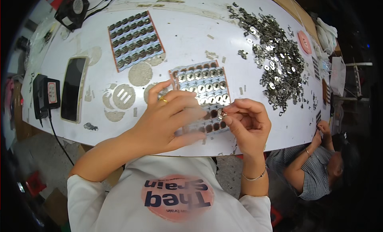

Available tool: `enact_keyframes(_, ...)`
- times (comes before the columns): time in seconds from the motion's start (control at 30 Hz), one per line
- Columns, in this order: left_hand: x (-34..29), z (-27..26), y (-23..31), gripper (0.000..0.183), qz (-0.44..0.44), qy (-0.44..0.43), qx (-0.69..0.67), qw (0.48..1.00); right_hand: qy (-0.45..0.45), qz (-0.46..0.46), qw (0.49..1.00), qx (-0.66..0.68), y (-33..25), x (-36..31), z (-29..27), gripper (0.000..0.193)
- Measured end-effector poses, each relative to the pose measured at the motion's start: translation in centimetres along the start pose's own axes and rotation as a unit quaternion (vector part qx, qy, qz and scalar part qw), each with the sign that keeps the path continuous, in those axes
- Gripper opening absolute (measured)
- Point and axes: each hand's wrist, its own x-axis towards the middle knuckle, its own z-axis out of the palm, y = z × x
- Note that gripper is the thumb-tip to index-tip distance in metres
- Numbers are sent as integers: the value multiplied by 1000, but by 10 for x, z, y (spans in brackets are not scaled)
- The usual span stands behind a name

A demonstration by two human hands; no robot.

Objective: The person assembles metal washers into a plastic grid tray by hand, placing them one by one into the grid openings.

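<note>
1. Workpiece: a small, shiny metal piece (220, 113), located at the near right part of the near board (202, 82), just above the table (187, 40).
2. Right hand (251, 126): thumb and forefinger closed in a pinch on the metal piece; remaining fingers curled.
3. Left hand (169, 112): fingers spread, thumb well apart from them, over the left and near part of the board. Fingertips are blurred; contact with the board cannot be confirmed. No held item is visible.
4. Board condition: the far rows show bright metal pieces; the near rows show dark round spots.
5. Supply: a loose pile of metal pieces (279, 58) lies to the far right. A second board (156, 31) lies to the far left.
6. Handling (judged): the piece should be light, stiff and slippery, with thin edges that may bend under excess force. Grip it by opposite edges with the fingertips, leaving its underside clear. The board appears thin and flat; steady it by its margin, away from the pieces.
</note>
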Motion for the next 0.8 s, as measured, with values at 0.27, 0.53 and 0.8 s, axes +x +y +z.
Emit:
enact_keyframes(0.27, -7, 9, -6, 46, 67, 20, 100, 993, 11, 43, 998, -37, -13, 8, 26, 30)
enact_keyframes(0.53, -9, 4, -3, 54, 78, -18, 110, 991, -21, 176, 975, -138, -11, 10, 14, 13)
enact_keyframes(0.8, -10, 6, -2, 58, 89, -30, 133, 987, -70, 171, 956, -228, -11, 18, 17, 10)
